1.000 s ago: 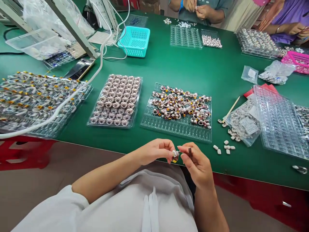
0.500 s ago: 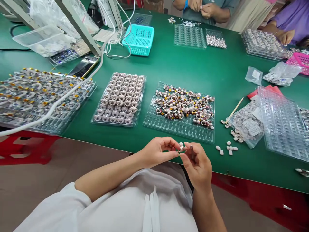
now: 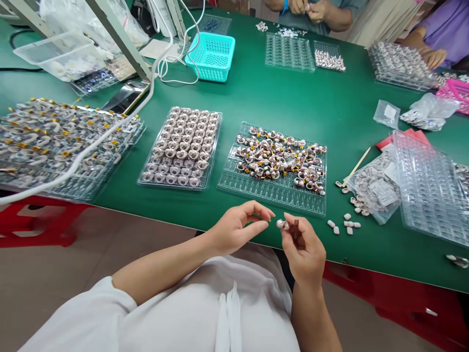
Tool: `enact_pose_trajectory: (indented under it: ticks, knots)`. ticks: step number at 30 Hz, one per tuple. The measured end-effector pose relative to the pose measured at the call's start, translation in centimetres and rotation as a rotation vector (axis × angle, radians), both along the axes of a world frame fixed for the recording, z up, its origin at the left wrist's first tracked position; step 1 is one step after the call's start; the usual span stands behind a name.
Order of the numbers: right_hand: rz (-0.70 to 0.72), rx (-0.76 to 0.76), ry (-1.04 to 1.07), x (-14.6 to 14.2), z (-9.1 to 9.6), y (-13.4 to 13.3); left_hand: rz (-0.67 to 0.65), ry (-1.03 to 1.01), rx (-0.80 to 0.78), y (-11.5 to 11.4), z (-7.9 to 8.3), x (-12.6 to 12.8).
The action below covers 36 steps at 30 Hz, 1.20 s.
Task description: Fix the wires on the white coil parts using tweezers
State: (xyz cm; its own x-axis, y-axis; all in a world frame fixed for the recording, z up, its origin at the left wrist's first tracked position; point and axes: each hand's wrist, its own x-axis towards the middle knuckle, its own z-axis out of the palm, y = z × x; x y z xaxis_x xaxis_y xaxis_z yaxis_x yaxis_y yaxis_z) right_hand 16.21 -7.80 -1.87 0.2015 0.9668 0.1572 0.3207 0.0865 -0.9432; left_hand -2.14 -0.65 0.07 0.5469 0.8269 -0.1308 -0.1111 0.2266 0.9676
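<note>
My right hand (image 3: pixel 304 249) is closed on a small whitish rounded part (image 3: pixel 281 224), gripped at the fingertips. A dark brown strip (image 3: pixel 296 229) also shows between those fingers; its kind is unclear. Just to the left, my left hand (image 3: pixel 240 226) holds nothing, its thumb and fingers apart and not touching the part. Beyond both hands lies a clear tray (image 3: pixel 271 195) heaped with whitish curved parts (image 3: pixel 271 156) that carry yellow tabs. Left of it, another clear tray (image 3: pixel 144 182) holds rows of whitish ring-shaped parts (image 3: pixel 182 146).
Stacked trays (image 3: pixel 62 151) stand at the left under a white cable (image 3: pixel 98 142). A turquoise basket (image 3: pixel 212 76) is farther back. Loose pale caps (image 3: pixel 348 225), a filled plastic bag (image 3: pixel 377 188) and clear trays (image 3: pixel 432 188) lie right. Co-workers' hands (image 3: pixel 311 9) are across the table.
My left hand has let go of the small whitish part and drawn slightly left. My right hand keeps the part and has shifted a little to the right.
</note>
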Motion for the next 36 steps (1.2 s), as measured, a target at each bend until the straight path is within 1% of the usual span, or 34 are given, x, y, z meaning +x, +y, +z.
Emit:
enact_pose_trajectory:
  ticks: [2, 4, 5, 7, 9, 11, 12, 16, 19, 22, 26, 28, 31, 33, 36]
  knots:
    - [0.154, 0.029, 0.033, 0.5, 0.4, 0.1, 0.005, -0.051, -0.101, 0.3, -0.1, 0.1]
    - [0.281, 0.057, 0.051, 0.8, 0.7, 0.1, -0.071, -0.099, -0.200, 0.6, 0.0, 0.2]
    - [0.310, 0.054, 0.050, 0.8, 0.7, 0.1, -0.122, -0.118, -0.244, 0.7, 0.0, 0.3]
    - [0.283, -0.004, 0.050, 0.9, 0.7, 0.0, -0.194, -0.126, -0.297, 1.0, 0.1, 0.3]
    - [0.207, -0.096, 0.068, 0.9, 0.6, -0.2, -0.211, -0.093, -0.298, 1.2, 0.0, 0.1]
    - [0.159, -0.158, 0.087, 1.0, 0.6, -0.2, -0.212, -0.038, -0.265, 1.5, 0.0, -0.1]
    - [0.160, -0.165, 0.091, 1.0, 0.7, -0.1, -0.225, -0.012, -0.243, 1.6, 0.0, -0.3]
    - [0.225, -0.167, 0.096, 1.2, 1.2, 0.5, -0.356, 0.042, -0.111, 2.2, 0.5, -0.9]
    - [0.267, -0.213, 0.110, 1.1, 1.6, 1.1, -0.434, 0.106, 0.025, 2.6, 1.1, -1.2]
    - [0.286, -0.300, 0.107, 1.0, 2.0, 1.3, -0.435, 0.191, 0.114, 3.0, 1.3, -1.2]
    - [0.302, -0.367, 0.172, 0.9, 2.5, 1.6, -0.452, 0.237, 0.137, 3.1, 1.3, -1.1]
    - [0.291, -0.368, 0.198, 0.9, 2.5, 1.7, -0.469, 0.266, 0.145, 2.9, 1.5, -1.0]
    - [0.251, -0.346, 0.194, 0.6, 2.5, 1.8, -0.465, 0.365, 0.219, 2.6, 2.1, -0.9]
    - [0.223, -0.316, 0.176, 0.2, 2.5, 1.9, -0.437, 0.406, 0.263, 2.4, 2.3, -0.7]
    - [0.196, -0.261, 0.134, -0.3, 2.6, 1.9, -0.365, 0.388, 0.257, 2.2, 2.2, -0.3]
